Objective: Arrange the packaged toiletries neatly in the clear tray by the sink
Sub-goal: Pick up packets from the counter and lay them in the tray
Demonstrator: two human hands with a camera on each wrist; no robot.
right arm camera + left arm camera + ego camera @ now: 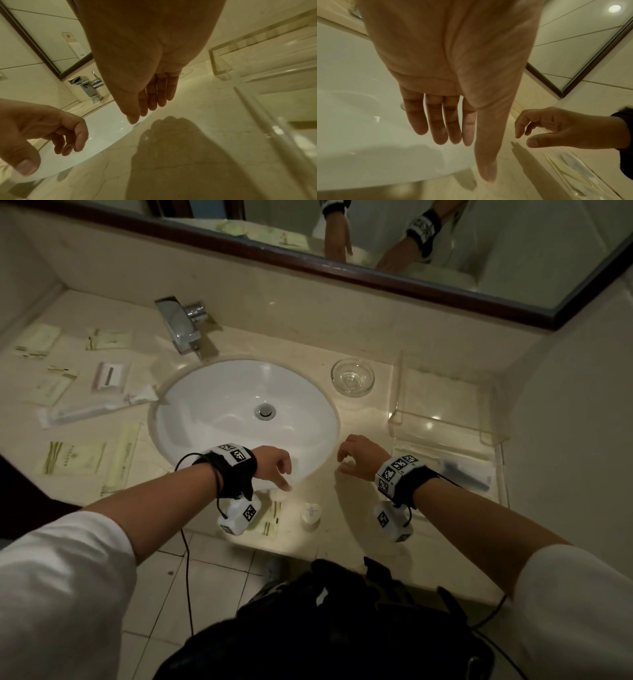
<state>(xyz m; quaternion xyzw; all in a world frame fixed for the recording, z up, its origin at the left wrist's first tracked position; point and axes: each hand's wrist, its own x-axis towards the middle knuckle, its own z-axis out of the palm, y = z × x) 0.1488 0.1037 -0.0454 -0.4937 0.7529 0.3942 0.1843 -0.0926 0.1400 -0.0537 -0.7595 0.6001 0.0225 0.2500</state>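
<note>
Several packaged toiletries lie scattered on the counter left of the sink (191,419): flat pale packets (73,458), a comb pack (109,374) and a long toothbrush pack (99,407). The clear tray (397,419) stands right of the sink, with nothing visible inside it. Another clear-wrapped long pack (459,470) lies just in front of it. My left hand (279,474) hovers over the sink's front rim, fingers relaxed and holding nothing. My right hand (346,457) hangs loosely over the counter between sink and tray, also holding nothing.
A small heart-shaped white item (311,513), a flat packet (272,520) and a round white piece (281,494) sit at the counter's front edge below my left hand. A glass bowl (352,376) stands behind the right hand, the faucet (181,326) at the back left.
</note>
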